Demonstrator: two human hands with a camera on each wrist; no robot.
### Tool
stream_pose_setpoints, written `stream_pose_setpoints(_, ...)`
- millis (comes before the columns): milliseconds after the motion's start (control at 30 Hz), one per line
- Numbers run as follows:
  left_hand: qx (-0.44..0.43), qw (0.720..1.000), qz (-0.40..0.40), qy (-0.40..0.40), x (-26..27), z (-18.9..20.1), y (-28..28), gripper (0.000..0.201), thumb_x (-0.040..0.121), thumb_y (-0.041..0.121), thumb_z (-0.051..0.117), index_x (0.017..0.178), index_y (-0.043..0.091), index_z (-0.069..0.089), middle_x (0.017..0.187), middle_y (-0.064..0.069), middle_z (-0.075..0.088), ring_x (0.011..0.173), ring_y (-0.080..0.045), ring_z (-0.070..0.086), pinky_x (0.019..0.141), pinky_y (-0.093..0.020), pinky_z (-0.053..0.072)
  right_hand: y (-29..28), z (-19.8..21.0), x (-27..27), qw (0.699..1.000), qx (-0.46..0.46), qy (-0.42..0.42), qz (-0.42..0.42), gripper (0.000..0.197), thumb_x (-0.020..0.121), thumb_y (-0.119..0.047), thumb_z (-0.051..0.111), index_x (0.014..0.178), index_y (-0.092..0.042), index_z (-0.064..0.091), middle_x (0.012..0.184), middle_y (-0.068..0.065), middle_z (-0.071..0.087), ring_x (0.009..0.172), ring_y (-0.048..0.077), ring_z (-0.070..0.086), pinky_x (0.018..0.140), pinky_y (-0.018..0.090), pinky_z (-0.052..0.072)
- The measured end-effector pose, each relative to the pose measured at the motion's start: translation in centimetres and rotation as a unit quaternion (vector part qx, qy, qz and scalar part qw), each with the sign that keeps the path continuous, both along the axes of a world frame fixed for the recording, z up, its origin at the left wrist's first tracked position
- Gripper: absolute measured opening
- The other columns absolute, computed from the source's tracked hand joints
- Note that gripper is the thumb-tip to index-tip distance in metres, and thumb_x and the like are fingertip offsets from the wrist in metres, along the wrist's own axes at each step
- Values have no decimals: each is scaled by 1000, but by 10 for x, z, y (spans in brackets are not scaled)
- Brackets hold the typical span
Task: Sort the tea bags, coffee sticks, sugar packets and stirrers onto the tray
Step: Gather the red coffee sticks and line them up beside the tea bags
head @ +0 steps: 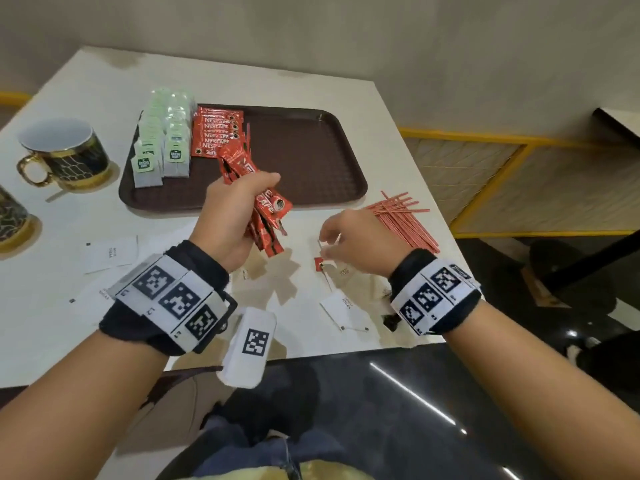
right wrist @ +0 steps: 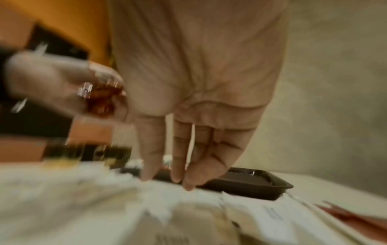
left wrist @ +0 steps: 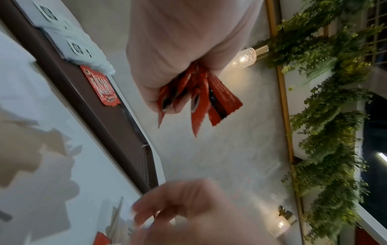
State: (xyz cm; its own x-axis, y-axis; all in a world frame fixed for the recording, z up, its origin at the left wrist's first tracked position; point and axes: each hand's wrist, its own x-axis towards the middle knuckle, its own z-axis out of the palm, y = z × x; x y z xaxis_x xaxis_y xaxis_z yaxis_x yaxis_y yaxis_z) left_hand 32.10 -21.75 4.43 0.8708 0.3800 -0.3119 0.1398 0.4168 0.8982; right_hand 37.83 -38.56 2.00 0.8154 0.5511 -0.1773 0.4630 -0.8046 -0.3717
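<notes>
The left hand has its grip closed round a bunch of red coffee sticks, held above the surface just short of the tray. Beyond that grip, tea bags and more sticks lie on the tray. The right hand hovers with relaxed fingers over a loose coffee stick; stirrers lie just past it.
</notes>
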Motion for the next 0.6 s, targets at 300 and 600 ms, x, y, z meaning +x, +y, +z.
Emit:
stream_pose_setpoints(300,-34,999,29,6,-17,-9,24,9,89,13,65,85,18,59,72,5,56,68,-9,59,64,-24,47,22,-12,-1,975,-194,-43,95,17,76,-10,64,92,-8,62,102,7,58,92,26,58,67,31,46)
stream_pose_setpoints(600,-49,998,28,2,-24,-9,44,12,89,12,67,83,20,60,64,9,65,69,-5,66,70,-25,49,44,-14,8,977,-201,-14,63,8,87,-7,51,92,-9,58,96,9,59,85,30,60,69,31,44)
